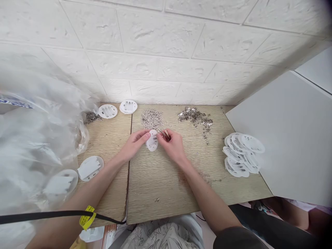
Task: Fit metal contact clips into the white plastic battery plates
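My left hand (138,142) grips the left edge of a white oval plastic piece (152,143) with slots, tilted above the wooden table. At its right edge is my right hand (171,142), its fingers closed around a thin tool (166,135) that looks like tweezers; the tips are too small to make out. Just behind the hands lies a pile of tiny silvery parts (151,119). A looser heap of small metal pieces (195,117) spreads to the right of that pile.
Stacked white ovals (242,154) stand at the right by a grey panel (293,138). More ovals (108,111) lie at the left, beside a large clear plastic bag (38,131). A black cable (52,215) with a yellow tag crosses the lower left. Behind is a white wall (160,41).
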`<state>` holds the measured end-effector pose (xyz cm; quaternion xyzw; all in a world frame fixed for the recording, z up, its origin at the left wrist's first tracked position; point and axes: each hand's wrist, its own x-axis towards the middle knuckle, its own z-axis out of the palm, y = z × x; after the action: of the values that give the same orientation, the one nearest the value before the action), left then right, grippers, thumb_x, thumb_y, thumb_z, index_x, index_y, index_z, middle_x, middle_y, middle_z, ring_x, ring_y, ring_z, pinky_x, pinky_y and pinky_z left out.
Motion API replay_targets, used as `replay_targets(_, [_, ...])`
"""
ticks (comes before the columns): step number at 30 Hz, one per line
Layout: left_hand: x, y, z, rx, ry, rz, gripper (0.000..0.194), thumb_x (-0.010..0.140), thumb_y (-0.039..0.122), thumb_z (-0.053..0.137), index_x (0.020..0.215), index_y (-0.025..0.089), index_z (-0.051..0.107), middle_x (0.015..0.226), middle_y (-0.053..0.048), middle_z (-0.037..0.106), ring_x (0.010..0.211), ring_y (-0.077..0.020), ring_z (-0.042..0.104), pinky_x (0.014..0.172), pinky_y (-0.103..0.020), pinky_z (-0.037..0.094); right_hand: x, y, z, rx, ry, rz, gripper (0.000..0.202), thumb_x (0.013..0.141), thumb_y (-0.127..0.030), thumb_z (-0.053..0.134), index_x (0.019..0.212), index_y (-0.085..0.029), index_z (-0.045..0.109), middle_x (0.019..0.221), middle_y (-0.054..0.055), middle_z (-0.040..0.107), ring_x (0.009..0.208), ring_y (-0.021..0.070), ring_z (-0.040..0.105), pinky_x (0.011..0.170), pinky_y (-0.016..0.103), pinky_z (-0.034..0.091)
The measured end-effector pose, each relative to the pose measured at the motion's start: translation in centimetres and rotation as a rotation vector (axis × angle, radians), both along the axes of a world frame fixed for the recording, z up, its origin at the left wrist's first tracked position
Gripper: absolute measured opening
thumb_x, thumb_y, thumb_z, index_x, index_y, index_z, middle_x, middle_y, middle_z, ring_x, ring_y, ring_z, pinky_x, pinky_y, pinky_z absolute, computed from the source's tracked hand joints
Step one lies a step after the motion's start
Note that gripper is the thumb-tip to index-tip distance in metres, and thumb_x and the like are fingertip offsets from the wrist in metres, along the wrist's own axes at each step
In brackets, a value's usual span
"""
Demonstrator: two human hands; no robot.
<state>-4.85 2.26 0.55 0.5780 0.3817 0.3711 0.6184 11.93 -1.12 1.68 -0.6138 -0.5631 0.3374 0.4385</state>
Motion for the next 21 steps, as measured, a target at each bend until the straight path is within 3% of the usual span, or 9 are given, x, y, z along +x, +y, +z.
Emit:
replay_targets(5, [-0.06, 0.30, -0.28, -0.162, -0.138, 0.053, 0.043, 0.081, 0.047, 0.060, 0.113, 0.019, 0.063, 0.107, -0.007, 0.068, 0.097, -0.0222, 0.063, 0.079, -0.033, 0.053, 0.58, 0.06, 0.81, 0.026, 0.128, 0.036, 0.025, 0.078, -0.039, 0.059, 0.067, -0.018, 0.052, 0.058, -0.005, 0.039, 0.054, 0.0086, 0.032, 0.051, 0.024, 0.027])
replay_targets(11, [0.03, 0.10, 0.04, -0.176, -0.139, -0.009, 0.029, 0.084, 0.040, 0.057, 0.104, 0.020, 0.060, 0.088, -0.003, 0.065, 0.073, -0.0175, 0.063, 0.058, -0.030, 0.054, 0.13, -0.03, 0.84, -0.013, 0.198, 0.130, 0.025, 0.078, -0.040, 0.061, 0.069, -0.018, 0.053, 0.059, -0.005, 0.036, 0.055, 0.0091, 0.031, 0.052, 0.025, 0.027])
replay_targets(16, [-0.14, 0.17, -0.15, -0.077, -0.071, 0.012, 0.018, 0.082, 0.035, 0.062, 0.087, 0.018, 0.063, 0.079, 0.000, 0.063, 0.070, -0.0123, 0.058, 0.065, -0.024, 0.048, -0.19, -0.15, 0.37, -0.020, 0.199, 0.189, 0.024, 0.081, -0.042, 0.060, 0.078, -0.018, 0.057, 0.060, -0.005, 0.039, 0.057, 0.0100, 0.034, 0.054, 0.025, 0.028])
replay_targets(21, [-0.20, 0.18, -0.05, -0.096, -0.077, -0.008, 0.021, 0.078, 0.038, 0.068, 0.085, 0.019, 0.064, 0.087, 0.000, 0.066, 0.074, -0.0120, 0.058, 0.071, -0.024, 0.045, -0.12, -0.05, 0.22, -0.005, 0.192, 0.204, 0.024, 0.082, -0.041, 0.059, 0.078, -0.018, 0.057, 0.061, -0.005, 0.037, 0.058, 0.0102, 0.033, 0.055, 0.026, 0.027])
